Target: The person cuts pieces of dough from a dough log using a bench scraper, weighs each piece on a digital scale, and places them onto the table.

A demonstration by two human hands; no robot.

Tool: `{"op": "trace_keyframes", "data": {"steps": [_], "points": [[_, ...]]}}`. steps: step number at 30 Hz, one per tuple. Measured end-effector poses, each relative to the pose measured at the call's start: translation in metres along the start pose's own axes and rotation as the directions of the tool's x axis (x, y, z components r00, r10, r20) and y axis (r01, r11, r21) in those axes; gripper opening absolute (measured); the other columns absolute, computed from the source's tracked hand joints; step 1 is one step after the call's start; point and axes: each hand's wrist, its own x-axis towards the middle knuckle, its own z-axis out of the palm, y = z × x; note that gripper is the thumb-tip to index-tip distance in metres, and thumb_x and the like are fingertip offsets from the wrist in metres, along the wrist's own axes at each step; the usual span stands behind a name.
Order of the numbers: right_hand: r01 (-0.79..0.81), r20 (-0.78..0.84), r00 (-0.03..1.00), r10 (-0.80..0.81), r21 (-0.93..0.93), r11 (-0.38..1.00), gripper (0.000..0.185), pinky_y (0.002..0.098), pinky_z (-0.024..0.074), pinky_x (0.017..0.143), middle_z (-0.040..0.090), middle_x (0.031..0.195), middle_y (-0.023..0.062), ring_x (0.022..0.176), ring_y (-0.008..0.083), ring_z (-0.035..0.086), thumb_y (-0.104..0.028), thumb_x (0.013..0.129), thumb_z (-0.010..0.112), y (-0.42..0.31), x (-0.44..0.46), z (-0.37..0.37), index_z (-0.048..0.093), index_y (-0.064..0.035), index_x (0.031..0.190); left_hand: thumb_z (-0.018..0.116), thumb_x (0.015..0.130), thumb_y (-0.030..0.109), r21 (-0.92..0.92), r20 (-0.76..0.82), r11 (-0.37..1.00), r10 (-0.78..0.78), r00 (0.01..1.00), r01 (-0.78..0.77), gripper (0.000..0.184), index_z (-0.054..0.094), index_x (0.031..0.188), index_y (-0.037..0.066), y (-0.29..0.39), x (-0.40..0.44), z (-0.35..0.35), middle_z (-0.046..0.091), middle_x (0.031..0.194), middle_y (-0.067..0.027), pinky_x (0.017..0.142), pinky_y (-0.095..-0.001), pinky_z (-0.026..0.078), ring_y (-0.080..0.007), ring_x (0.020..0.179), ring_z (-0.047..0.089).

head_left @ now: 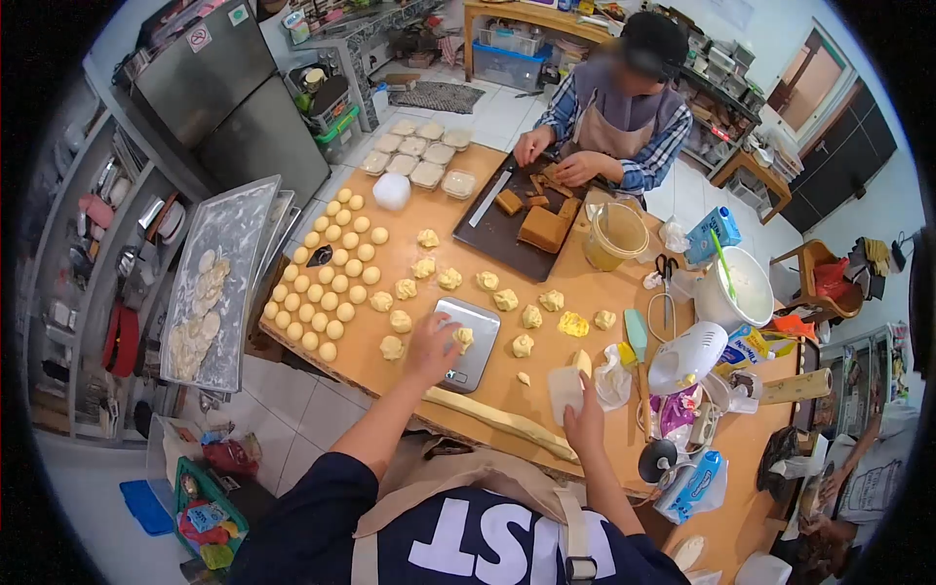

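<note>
My left hand (434, 349) is over the silver kitchen scale (471, 370), its fingertips closed on a small lump of dough (463, 337). A translucent plastic dough scraper (565, 392) is gripped in my right hand (585, 421), near the table's front edge. Just above that hand shows a pale piece of dough (582, 363); whether the fingers touch it I cannot tell. A long roll of dough (502, 421) lies along the front edge between my arms. Several rough dough lumps (523, 345) are spread around the scale. Smooth dough balls (336, 283) stand in rows at the left.
Across the table (409, 253) a person cuts brown cake (546, 230) on a dark tray (483, 229). Lidded containers (414, 151) stand at the far left. A teal spatula (636, 336), hand mixer (687, 359), white bucket (736, 288) and tub (616, 237) crowd the right.
</note>
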Motion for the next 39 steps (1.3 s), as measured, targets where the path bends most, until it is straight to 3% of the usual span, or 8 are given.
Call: {"op": "trace_keyframes", "data": {"steps": [4,10,17,26,29,35,38,39], "points": [[0.026,-0.069,0.997,-0.026,-0.008,1.000,0.070,0.0465,0.0486,0.086,0.057,0.118,0.0297,0.104,0.0458,0.058,0.005,0.081,0.056,0.024,-0.015,-0.003,0.032,-0.0115,0.144,0.067,0.077,0.016,0.046,0.232,0.983,0.164,0.959,-0.179,0.019,0.066,0.095,0.012,0.044,-0.008,0.034,0.060,0.104,-0.0059,0.090,-0.0425,0.042,-0.0283,0.102,0.054],[-0.036,0.061,0.997,0.039,-0.052,0.998,0.070,0.0472,0.0487,0.084,0.057,0.117,0.0303,0.103,0.0457,0.058,0.002,0.082,0.056,0.011,-0.021,0.001,0.029,-0.0097,0.146,0.065,0.078,0.019,0.113,0.235,0.972,0.177,0.956,-0.208,0.014,0.068,0.091,0.015,0.062,-0.017,0.084,0.059,0.090,-0.0017,0.086,-0.0400,0.041,-0.0224,0.097,0.056],[0.098,0.123,0.988,-0.097,-0.004,0.995,0.069,0.0486,0.0462,0.086,0.056,0.117,0.0296,0.100,0.0454,0.058,0.001,0.083,0.054,-0.011,0.006,0.027,0.028,-0.0080,0.147,0.065,0.078,0.020,0.127,0.250,0.974,0.151,0.956,-0.187,0.007,0.068,0.083,0.016,0.060,-0.011,0.094,0.059,0.088,-0.0005,0.084,-0.0390,0.039,-0.0216,0.095,0.055],[0.197,0.239,0.959,-0.150,-0.186,0.963,0.071,0.0503,0.0485,0.080,0.056,0.114,0.0279,0.097,0.0446,0.057,0.005,0.081,0.052,0.001,0.025,0.062,0.028,-0.0052,0.147,0.065,0.075,0.013,0.113,0.230,0.975,0.160,0.960,-0.190,0.010,0.066,0.084,0.015,0.060,-0.017,0.088,0.057,0.090,-0.0013,0.081,-0.0397,0.038,-0.0227,0.095,0.053],[0.126,0.324,0.945,-0.044,-0.238,0.963,0.071,0.0503,0.0490,0.079,0.057,0.113,0.0276,0.098,0.0449,0.057,0.006,0.081,0.051,-0.013,0.029,0.058,0.028,-0.0061,0.147,0.064,0.075,0.014,0.122,0.227,0.977,0.142,0.963,-0.173,0.009,0.066,0.083,0.014,0.060,-0.019,0.089,0.057,0.089,-0.0016,0.082,-0.0394,0.038,-0.0225,0.096,0.054],[0.203,0.143,0.968,-0.206,0.029,0.979,0.070,0.0458,0.0500,0.081,0.055,0.121,0.0286,0.101,0.0438,0.059,0.002,0.083,0.054,-0.002,0.037,0.057,0.029,-0.0082,0.147,0.067,0.077,0.021,0.089,0.054,0.994,0.061,0.997,-0.066,0.015,0.066,0.090,0.014,0.053,-0.007,0.066,0.057,0.098,-0.0034,0.087,-0.0407,0.038,-0.0247,0.099,0.053],[0.032,0.092,0.995,-0.043,0.122,0.992,0.071,0.0435,0.0496,0.083,0.055,0.123,0.0281,0.103,0.0420,0.059,0.000,0.083,0.057,-0.005,0.036,0.032,0.029,-0.0084,0.147,0.070,0.076,0.025,0.107,-0.136,0.994,-0.006,0.991,0.021,0.024,0.064,0.098,0.015,0.034,-0.001,0.035,0.055,0.106,-0.0047,0.089,-0.0424,0.038,-0.0272,0.102,0.051],[0.226,-0.080,0.972,-0.223,0.042,0.973,0.073,0.0424,0.0485,0.087,0.056,0.123,0.0265,0.106,0.0397,0.060,0.002,0.081,0.058,0.008,0.037,0.032,0.029,-0.0073,0.147,0.071,0.076,0.026,0.131,-0.150,0.990,-0.028,0.988,0.048,0.027,0.063,0.100,0.015,0.031,0.000,0.022,0.054,0.108,-0.0048,0.089,-0.0428,0.037,-0.0278,0.103,0.051]]}}
